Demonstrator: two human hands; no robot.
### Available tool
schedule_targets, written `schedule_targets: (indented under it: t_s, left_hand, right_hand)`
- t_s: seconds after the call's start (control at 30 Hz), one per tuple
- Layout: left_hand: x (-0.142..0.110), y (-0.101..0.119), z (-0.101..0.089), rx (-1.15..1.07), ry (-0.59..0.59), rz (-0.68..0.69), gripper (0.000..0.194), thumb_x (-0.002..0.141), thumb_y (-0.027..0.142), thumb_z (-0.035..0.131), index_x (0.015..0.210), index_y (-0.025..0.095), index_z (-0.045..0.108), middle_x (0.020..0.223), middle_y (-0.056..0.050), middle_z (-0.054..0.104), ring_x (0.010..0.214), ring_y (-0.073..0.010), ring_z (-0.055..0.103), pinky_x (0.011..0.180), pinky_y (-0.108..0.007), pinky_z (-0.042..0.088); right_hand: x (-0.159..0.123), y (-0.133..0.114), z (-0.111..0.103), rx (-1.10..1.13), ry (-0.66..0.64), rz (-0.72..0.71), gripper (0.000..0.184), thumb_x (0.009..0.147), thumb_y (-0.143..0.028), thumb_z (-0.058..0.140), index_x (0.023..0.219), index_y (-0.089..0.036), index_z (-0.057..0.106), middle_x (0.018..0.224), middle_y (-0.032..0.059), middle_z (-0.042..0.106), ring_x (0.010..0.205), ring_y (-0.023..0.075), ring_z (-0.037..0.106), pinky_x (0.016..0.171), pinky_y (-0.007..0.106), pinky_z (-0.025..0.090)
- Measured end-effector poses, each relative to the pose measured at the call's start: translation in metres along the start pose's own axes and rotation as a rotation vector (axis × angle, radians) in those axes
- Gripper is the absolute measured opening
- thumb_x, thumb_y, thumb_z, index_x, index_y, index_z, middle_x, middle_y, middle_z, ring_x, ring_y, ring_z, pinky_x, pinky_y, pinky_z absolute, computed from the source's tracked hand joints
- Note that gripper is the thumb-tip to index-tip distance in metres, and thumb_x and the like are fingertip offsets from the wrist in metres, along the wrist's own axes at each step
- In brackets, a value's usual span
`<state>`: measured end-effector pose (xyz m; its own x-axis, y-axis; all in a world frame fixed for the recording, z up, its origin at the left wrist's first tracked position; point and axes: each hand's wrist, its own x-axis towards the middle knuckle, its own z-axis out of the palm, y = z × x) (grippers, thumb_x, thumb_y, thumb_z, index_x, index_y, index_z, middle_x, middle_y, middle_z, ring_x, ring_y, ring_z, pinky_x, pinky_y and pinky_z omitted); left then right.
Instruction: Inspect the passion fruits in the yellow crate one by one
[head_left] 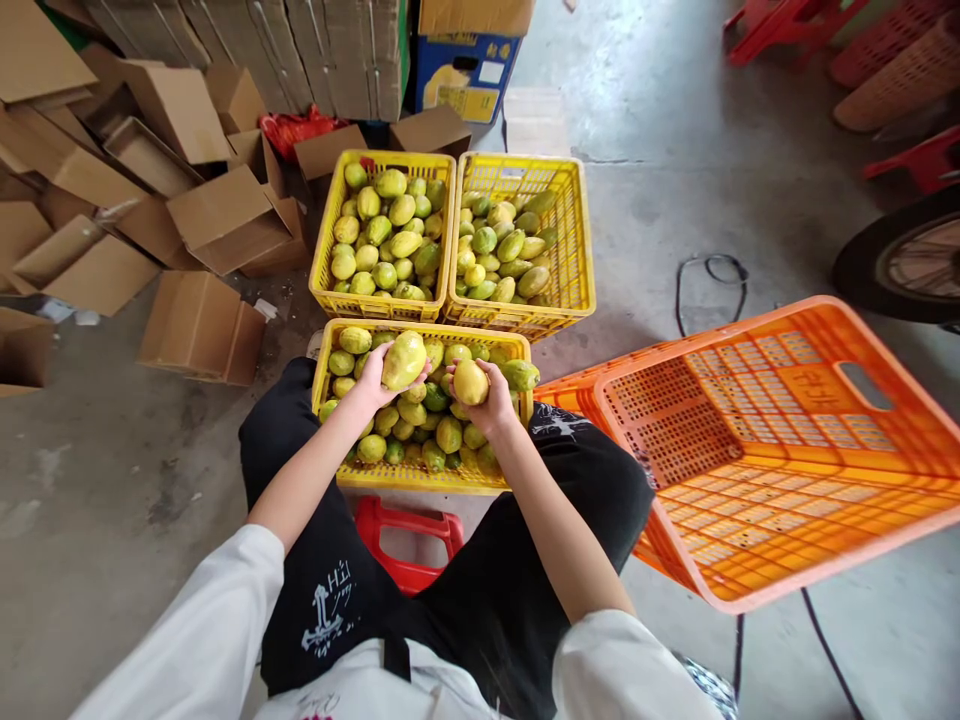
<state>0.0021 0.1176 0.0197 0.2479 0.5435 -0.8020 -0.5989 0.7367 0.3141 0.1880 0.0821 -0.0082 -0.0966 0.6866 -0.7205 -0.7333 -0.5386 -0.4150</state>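
My left hand is closed round a large yellow-green fruit. A smaller yellow fruit sits in my right hand, fingers wrapped on it. Both hands hover over the near yellow crate, which is full of several green and yellow fruits and stands between my knees. Two more yellow crates lie beyond it: the far left crate heaped with fruit, the far right crate about half full.
An orange crate lies tilted and without fruit at my right. A red stool is under me. Loose cardboard boxes litter the left floor. A black cable and a wheel sit at right.
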Motion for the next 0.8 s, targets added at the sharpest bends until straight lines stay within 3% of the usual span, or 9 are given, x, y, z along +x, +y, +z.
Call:
schedule_targets:
  t_s: [0.2,0.33,0.47,0.57,0.67,0.8]
  left_hand:
    - [0.001,-0.001,-0.001,0.026,-0.011,0.009,0.047,0.105,0.043,0.036,0.125,0.013,0.068,0.094,-0.015,0.078,0.092,-0.0281,0.078,0.076,-0.039,0.066]
    - [0.001,-0.001,0.000,0.109,0.000,0.038,0.044,0.101,0.051,0.053,0.112,0.013,0.071,0.084,-0.013,0.076,0.083,-0.0253,0.076,0.067,-0.032,0.063]
    - [-0.001,-0.003,0.002,0.133,0.027,0.083,0.019,0.097,0.034,0.065,0.102,0.016,0.069,0.077,-0.007,0.073,0.073,-0.0196,0.072,0.070,-0.031,0.061]
    - [-0.002,-0.004,0.003,0.114,0.059,0.137,0.013,0.095,0.028,0.067,0.099,0.015,0.068,0.076,-0.005,0.072,0.073,-0.0178,0.070,0.077,-0.031,0.061]
    - [-0.001,-0.004,0.003,0.061,0.134,0.171,0.016,0.091,0.032,0.070,0.098,0.017,0.066,0.074,-0.002,0.069,0.074,-0.0181,0.070,0.078,-0.031,0.062]
    - [-0.001,-0.001,0.001,-0.011,0.111,0.092,0.023,0.094,0.039,0.063,0.106,0.020,0.068,0.081,-0.006,0.071,0.080,-0.0223,0.073,0.074,-0.033,0.064]
  right_hand:
    - [-0.005,0.001,0.005,-0.019,0.048,-0.014,0.018,0.089,-0.031,0.059,0.098,-0.019,0.068,0.072,0.0014,0.068,0.065,0.0163,0.065,0.058,0.026,0.060]
    - [-0.008,0.000,0.007,0.016,0.052,-0.013,0.014,0.088,-0.029,0.065,0.096,-0.019,0.069,0.071,0.0008,0.067,0.065,0.0156,0.066,0.058,0.025,0.062]
    - [-0.008,0.001,0.011,0.074,0.056,-0.068,0.012,0.082,-0.022,0.073,0.091,-0.021,0.066,0.077,-0.0010,0.070,0.067,0.0138,0.069,0.062,0.023,0.064]
    - [-0.008,0.001,0.015,0.079,0.044,-0.078,0.013,0.082,-0.018,0.071,0.091,-0.024,0.063,0.079,-0.0012,0.070,0.070,0.0149,0.071,0.062,0.025,0.065]
    - [-0.007,0.002,0.018,0.071,0.025,-0.048,0.012,0.082,-0.018,0.068,0.091,-0.024,0.062,0.079,0.0001,0.071,0.071,0.0170,0.071,0.061,0.027,0.065]
    - [-0.005,0.002,0.020,0.076,0.045,-0.004,0.010,0.088,-0.026,0.059,0.094,-0.021,0.064,0.080,0.0052,0.074,0.071,0.0174,0.070,0.055,0.024,0.062]
